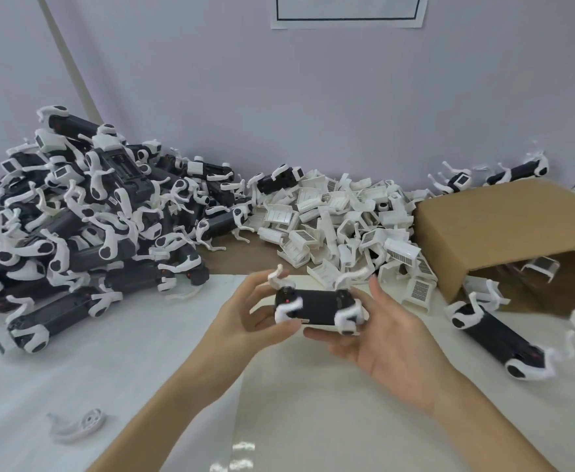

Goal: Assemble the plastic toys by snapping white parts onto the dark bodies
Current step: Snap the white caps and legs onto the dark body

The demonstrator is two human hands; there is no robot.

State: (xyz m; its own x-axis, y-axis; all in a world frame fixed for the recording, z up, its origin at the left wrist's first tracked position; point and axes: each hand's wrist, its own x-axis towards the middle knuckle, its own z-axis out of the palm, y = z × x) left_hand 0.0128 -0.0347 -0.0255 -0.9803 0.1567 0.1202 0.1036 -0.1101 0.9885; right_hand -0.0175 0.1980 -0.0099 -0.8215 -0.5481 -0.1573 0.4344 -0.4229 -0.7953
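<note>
I hold a dark toy body (pixel 316 306) with several white legs snapped on, above the white table sheet at the centre of the view. My left hand (pixel 250 318) grips its left end, fingers curled round it. My right hand (pixel 381 338) cradles its right end from below and behind, fingers curled under the body. Two white legs stick up from the body and two curl down at its front. A loose white leg part (pixel 81 425) lies on the sheet at the lower left.
A big heap of assembled dark toys (pixel 85 219) fills the left. Behind the hands is a pile of white box-shaped parts (pixel 344 226). A tipped cardboard box (pixel 504 229) stands at the right, with assembled toys (pixel 497 338) in front of it.
</note>
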